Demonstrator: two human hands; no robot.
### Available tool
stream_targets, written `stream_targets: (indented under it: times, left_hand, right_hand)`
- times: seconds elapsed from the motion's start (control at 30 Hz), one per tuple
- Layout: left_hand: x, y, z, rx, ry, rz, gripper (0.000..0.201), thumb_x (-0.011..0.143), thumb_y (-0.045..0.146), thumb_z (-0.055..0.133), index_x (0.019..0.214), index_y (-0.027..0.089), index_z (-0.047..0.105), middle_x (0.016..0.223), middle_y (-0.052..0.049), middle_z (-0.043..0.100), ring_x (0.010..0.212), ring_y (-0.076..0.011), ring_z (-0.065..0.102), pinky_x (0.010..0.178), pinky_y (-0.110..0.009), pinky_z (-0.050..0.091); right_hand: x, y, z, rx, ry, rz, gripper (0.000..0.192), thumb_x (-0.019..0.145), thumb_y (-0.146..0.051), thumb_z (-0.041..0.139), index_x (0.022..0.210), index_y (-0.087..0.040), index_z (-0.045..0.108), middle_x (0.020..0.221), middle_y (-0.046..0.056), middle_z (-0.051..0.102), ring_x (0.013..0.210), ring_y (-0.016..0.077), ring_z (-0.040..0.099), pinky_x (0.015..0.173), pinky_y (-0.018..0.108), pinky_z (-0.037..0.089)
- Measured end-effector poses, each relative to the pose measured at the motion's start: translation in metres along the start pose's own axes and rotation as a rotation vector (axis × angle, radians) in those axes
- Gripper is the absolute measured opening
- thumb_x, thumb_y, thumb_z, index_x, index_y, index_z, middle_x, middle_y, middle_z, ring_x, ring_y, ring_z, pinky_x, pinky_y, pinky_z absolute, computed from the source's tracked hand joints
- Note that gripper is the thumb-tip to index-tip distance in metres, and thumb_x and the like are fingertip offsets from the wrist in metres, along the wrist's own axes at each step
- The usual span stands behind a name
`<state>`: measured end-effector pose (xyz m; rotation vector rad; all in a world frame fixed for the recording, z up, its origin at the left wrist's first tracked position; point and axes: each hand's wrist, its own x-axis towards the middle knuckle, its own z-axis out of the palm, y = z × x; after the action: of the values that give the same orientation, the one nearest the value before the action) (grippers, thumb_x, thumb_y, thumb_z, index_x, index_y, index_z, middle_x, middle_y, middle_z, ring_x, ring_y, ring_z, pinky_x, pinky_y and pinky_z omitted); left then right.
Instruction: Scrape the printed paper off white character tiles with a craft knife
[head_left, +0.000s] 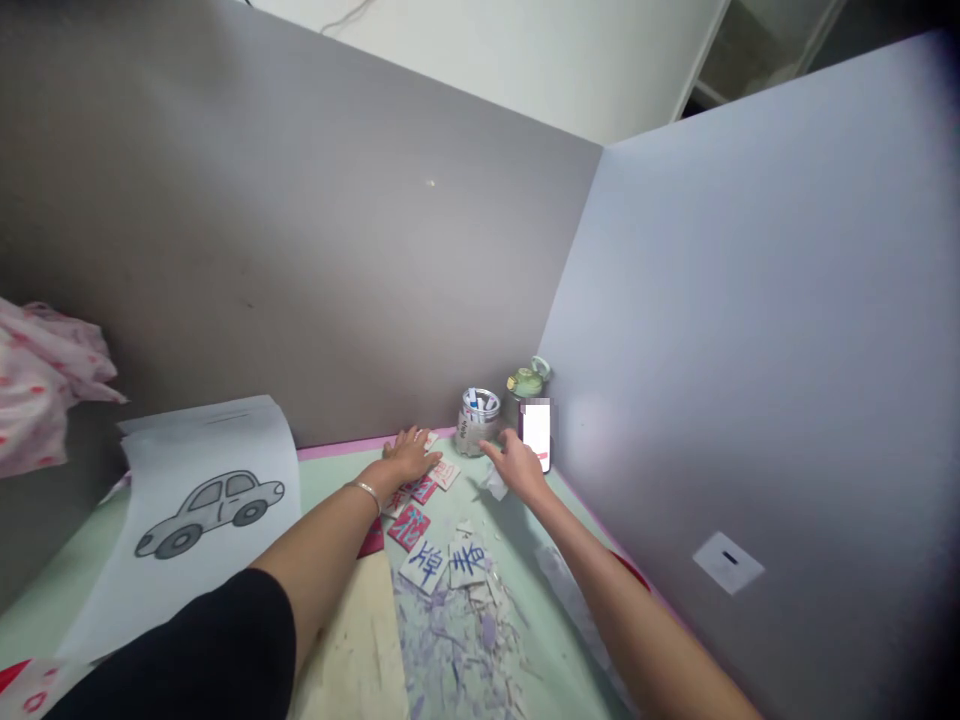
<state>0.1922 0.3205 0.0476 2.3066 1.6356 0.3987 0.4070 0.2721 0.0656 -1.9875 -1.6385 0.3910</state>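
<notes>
Head view: a person reaches both arms to the far corner of a green desk [97, 570].
Left hand [411, 455]: open and flat, palm down on small square cards by the back wall.
Right hand [517, 465]: open, fingers spread, holding nothing, just beside the jar and the phone.
Jar [477, 425]: clear, standing up, with small blue and white things inside; too small to tell what.
Green bottle [527, 383]: behind the jar, in the corner, lid on.
Phone [535, 432]: leaning on the side wall, screen bright.
Cards [427, 562]: red and white squares with big letters, in a row toward the person.
Paper scraps [457, 650]: purple bits spread nearer the person.
Car drawing [214, 500]: on white paper, far left.
</notes>
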Motion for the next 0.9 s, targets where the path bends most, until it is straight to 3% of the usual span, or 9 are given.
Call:
stream_targets:
  times: [0.1, 0.23, 0.33, 0.43, 0.53, 0.67, 0.77, 0.9]
  left_hand:
    - [-0.011, 0.001, 0.008, -0.029, -0.054, 0.058, 0.044, 0.094, 0.039, 0.063, 0.132, 0.019, 0.055, 0.138, -0.011, 0.055, 0.119, -0.0282, 0.058, 0.098, -0.053, 0.05]
    - [-0.054, 0.011, 0.008, -0.097, -0.158, 0.234, 0.043, 0.094, 0.038, 0.063, 0.132, 0.02, 0.055, 0.139, -0.011, 0.055, 0.12, -0.0283, 0.058, 0.099, -0.053, 0.049]
    - [-0.089, 0.022, 0.001, -0.166, -0.247, 0.403, 0.04, 0.095, 0.038, 0.061, 0.131, 0.022, 0.056, 0.137, -0.01, 0.056, 0.12, -0.0269, 0.058, 0.1, -0.051, 0.049]
    - [-0.109, 0.025, -0.01, -0.181, -0.311, 0.481, 0.043, 0.095, 0.039, 0.061, 0.135, 0.023, 0.054, 0.139, -0.011, 0.055, 0.121, -0.0272, 0.058, 0.101, -0.052, 0.049]
    - [-0.108, 0.007, -0.025, -0.102, -0.303, 0.408, 0.039, 0.094, 0.037, 0.063, 0.129, 0.022, 0.058, 0.136, -0.01, 0.058, 0.119, -0.0265, 0.059, 0.1, -0.051, 0.049]
    - [-0.095, -0.037, -0.044, 0.052, -0.181, 0.1, 0.038, 0.094, 0.037, 0.063, 0.127, 0.019, 0.058, 0.132, -0.01, 0.058, 0.115, -0.0264, 0.061, 0.096, -0.051, 0.052]
    - [-0.096, -0.056, -0.044, 0.085, -0.192, 0.005, 0.037, 0.093, 0.037, 0.064, 0.125, 0.018, 0.059, 0.129, -0.01, 0.06, 0.111, -0.0254, 0.062, 0.093, -0.049, 0.053]
    - [-0.107, -0.046, -0.026, 0.02, -0.212, 0.053, 0.036, 0.094, 0.037, 0.064, 0.124, 0.018, 0.059, 0.129, -0.01, 0.06, 0.111, -0.0249, 0.062, 0.093, -0.048, 0.053]
  right_hand:
    - [-0.011, 0.006, -0.019, 0.074, -0.111, -0.103, 0.037, 0.096, -0.051, 0.053, 0.095, -0.016, 0.064, 0.086, 0.003, 0.065, 0.075, 0.0162, 0.061, 0.071, 0.031, 0.049]
    - [-0.011, -0.01, -0.03, 0.197, -0.22, -0.306, 0.028, 0.094, -0.039, 0.05, 0.103, -0.017, 0.064, 0.086, 0.001, 0.066, 0.073, 0.0147, 0.059, 0.066, 0.025, 0.045]
    - [0.005, -0.041, -0.016, 0.211, -0.248, -0.445, 0.022, 0.095, -0.028, 0.053, 0.109, -0.016, 0.065, 0.096, 0.002, 0.068, 0.086, 0.016, 0.063, 0.077, 0.027, 0.049]
    - [0.028, -0.074, 0.018, 0.133, -0.236, -0.509, 0.021, 0.096, -0.029, 0.06, 0.11, -0.015, 0.065, 0.11, 0.006, 0.067, 0.098, 0.0195, 0.065, 0.087, 0.038, 0.053]
    - [0.043, -0.091, 0.054, 0.019, -0.221, -0.52, 0.028, 0.097, -0.035, 0.061, 0.119, -0.017, 0.062, 0.123, 0.009, 0.063, 0.106, 0.0221, 0.063, 0.091, 0.044, 0.054]
    - [0.034, -0.085, 0.076, -0.092, -0.276, -0.604, 0.033, 0.097, -0.036, 0.062, 0.124, -0.017, 0.06, 0.127, 0.009, 0.06, 0.109, 0.0239, 0.062, 0.092, 0.046, 0.054]
    - [0.005, -0.067, 0.069, -0.143, -0.363, -0.72, 0.028, 0.097, -0.033, 0.061, 0.118, -0.016, 0.062, 0.123, 0.009, 0.06, 0.11, 0.024, 0.06, 0.096, 0.046, 0.049]
    - [-0.041, -0.04, 0.035, -0.189, -0.489, -0.82, 0.025, 0.102, -0.024, 0.045, 0.11, -0.016, 0.068, 0.116, 0.011, 0.06, 0.106, 0.0203, 0.056, 0.097, 0.035, 0.044]
